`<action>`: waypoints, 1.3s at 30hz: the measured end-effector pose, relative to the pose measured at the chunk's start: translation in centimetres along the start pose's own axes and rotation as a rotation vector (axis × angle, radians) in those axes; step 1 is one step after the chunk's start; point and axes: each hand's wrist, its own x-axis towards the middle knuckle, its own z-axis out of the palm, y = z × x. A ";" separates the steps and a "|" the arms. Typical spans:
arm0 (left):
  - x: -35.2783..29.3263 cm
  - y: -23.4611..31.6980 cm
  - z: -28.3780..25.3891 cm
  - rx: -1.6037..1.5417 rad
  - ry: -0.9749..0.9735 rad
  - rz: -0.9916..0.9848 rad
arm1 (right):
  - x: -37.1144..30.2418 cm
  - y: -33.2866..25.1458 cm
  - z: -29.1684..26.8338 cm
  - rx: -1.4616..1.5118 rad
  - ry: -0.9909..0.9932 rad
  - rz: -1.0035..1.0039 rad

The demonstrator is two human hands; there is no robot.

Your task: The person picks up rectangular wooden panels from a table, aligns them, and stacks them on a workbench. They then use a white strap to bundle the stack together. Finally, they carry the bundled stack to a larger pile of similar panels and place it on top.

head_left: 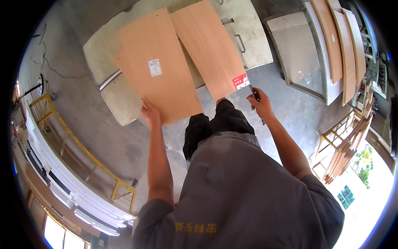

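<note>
Two wood-coloured panels lie before me on a pale worktable (257,37). My left hand (151,113) is closed on the near left edge of the left panel (166,89), which carries a white label (155,67). This panel is tilted and juts out over the table's near side. The right panel (209,45) has a red and white sticker (240,81) at its near right corner. Beside that corner my right hand (262,103) is closed around a dark-handled knife (256,96). Its thin metal blade points at the sticker; whether they touch I cannot tell.
At the right, more wooden panels (329,41) lie on a cart or rack (295,47). A yellow metal frame (68,135) stands at the left beside stacked white boards (85,186). Wood strips (346,147) rest by another yellow frame (331,135). A cable (62,74) lies on the floor.
</note>
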 end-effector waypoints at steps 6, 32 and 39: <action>-9.2 3.8 8.6 -0.060 -0.253 0.000 | 1.1 -0.9 1.7 0.191 -0.163 -0.254; -4.1 14.2 24.1 0.678 -0.717 1.403 | 3.4 -1.5 2.4 -0.662 -0.110 -0.503; 14.8 24.0 32.7 0.939 -0.059 0.836 | 3.6 -1.4 2.3 -0.648 -0.187 -0.516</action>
